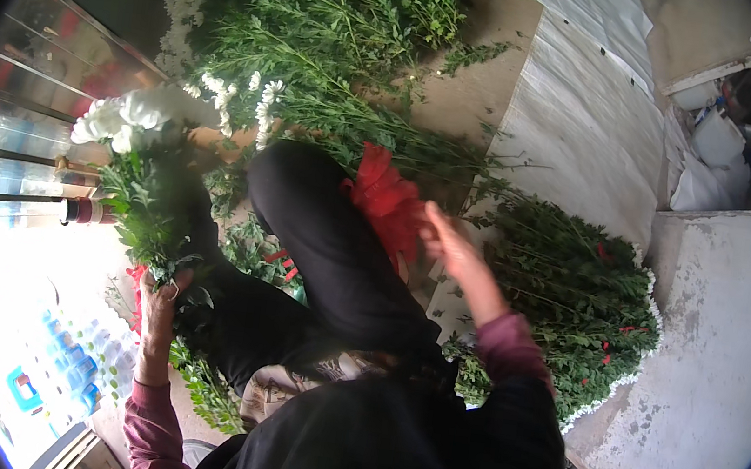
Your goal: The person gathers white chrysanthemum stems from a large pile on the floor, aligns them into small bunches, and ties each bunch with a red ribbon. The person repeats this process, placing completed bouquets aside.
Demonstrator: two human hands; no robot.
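My left hand (161,292) grips a bunch of white flowers (130,116) by its leafy green stems, with the blooms pointing up and away from me. Red strips show beside that wrist. My right hand (455,244), blurred, has its fingers extended beside a bundle of red ribbons or strips (390,201) lying over my raised knee. No object shows in that hand, and whether it touches the red strips I cannot tell.
Long leafy flower stems (343,41) cover the floor ahead. At the right, bunches with white blooms (556,306) lie near a white sheet (587,113) and a worn white panel (722,333). Plastic bottles (75,363) stand at the lower left.
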